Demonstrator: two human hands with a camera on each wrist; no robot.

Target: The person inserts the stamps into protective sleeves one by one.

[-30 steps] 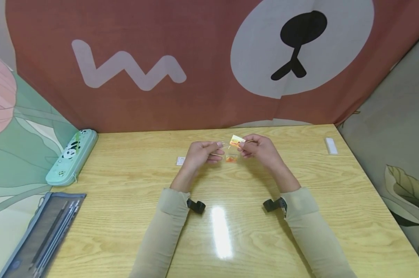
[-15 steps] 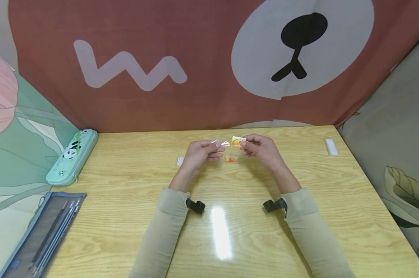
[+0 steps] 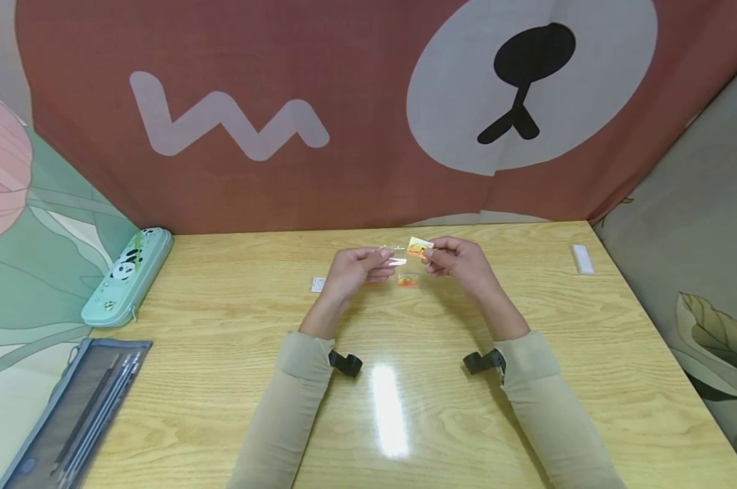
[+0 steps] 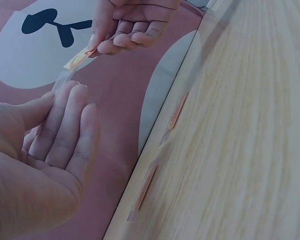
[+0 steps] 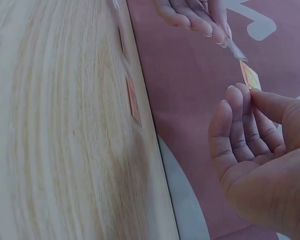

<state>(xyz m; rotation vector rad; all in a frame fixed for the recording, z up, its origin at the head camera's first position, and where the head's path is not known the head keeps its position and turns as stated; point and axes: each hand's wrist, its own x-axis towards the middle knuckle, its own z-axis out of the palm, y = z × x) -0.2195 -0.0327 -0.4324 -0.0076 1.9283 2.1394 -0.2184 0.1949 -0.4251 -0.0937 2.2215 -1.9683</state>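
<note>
My left hand pinches a small clear plastic sleeve between thumb and fingers; light glints off it. Opposite, my right hand pinches the corner of a small yellow-and-orange printed card. In the left wrist view the card meets the end of the sleeve. From the right wrist view, the sleeve points at the card's upper tip. Both are held above the table. Below them lies an orange card in a clear sleeve; another orange piece is mostly hidden behind my left hand.
A small white piece with print lies left of my left hand. At the table's left side are a panda pencil case and a mesh pouch with pencils. A white eraser-like block lies far right.
The clear sleeve has turned and spread flatter in my left hand, facing the card. The card in my right hand has tilted slightly; both arms stay nearly where they were.
</note>
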